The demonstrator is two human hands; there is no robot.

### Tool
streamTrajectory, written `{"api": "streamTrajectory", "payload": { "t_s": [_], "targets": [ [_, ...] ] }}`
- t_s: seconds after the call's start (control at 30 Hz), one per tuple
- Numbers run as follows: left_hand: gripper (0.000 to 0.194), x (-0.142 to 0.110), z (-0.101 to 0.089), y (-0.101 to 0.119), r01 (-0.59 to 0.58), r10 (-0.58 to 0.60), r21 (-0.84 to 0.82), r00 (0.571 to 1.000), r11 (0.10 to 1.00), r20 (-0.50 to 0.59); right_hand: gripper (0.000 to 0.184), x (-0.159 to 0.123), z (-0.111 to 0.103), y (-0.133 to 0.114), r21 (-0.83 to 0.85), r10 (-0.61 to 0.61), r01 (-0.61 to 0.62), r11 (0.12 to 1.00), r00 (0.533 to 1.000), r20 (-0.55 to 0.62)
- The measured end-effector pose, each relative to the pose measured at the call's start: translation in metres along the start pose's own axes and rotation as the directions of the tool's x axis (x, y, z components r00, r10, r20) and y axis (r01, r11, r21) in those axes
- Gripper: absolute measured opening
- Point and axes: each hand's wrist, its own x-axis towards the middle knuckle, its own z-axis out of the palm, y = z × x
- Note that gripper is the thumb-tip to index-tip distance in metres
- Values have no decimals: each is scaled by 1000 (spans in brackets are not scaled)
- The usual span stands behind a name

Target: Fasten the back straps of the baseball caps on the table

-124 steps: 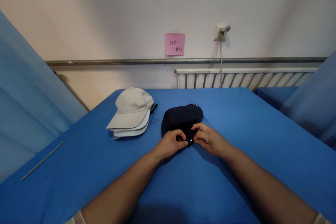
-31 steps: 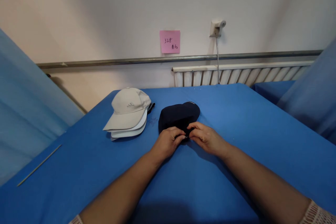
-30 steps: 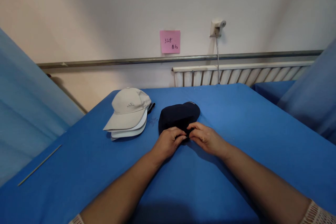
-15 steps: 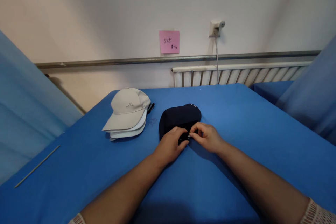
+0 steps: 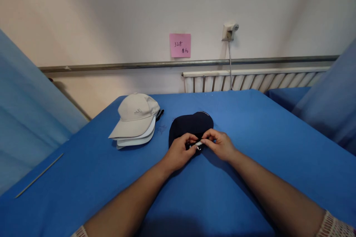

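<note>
A navy cap (image 5: 191, 123) lies on the table (image 5: 236, 200), its crown rounded and brim toward one o'clock, small white lettering on the brim's edge. The left hand (image 5: 179, 152) closes its grip at the cap's six-o'clock edge; the right hand (image 5: 221, 145) pinches a small pale strip (image 5: 198, 143) there. At nine o'clock—a beige cap (image 5: 137, 113) tops paler caps (image 5: 136, 141).

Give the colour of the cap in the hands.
The cap is dark navy, nearly black; head view shows it best.
</note>
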Motion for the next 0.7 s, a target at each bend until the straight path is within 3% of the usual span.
{"api": "streamTrajectory", "payload": {
  "t_s": [0.23, 0.53, 0.7],
  "targets": [
    [23, 6, 3, -7, 109, -128, -178, 987, 978, -97, 8, -1, 1, 4, 13, -45, 45, 999, 999, -4],
    [23, 4, -1, 7, 211, -237, -387, 971, 898, -21, 5, 1, 9, 9, 141, -16, 9, 990, 999, 51],
    [20, 5, -1, 6, 194, -246, -385, 965, 902, -91, 5, -3, 9, 0, 101, -147, 147, 984, 989, -2]
  ]
}}
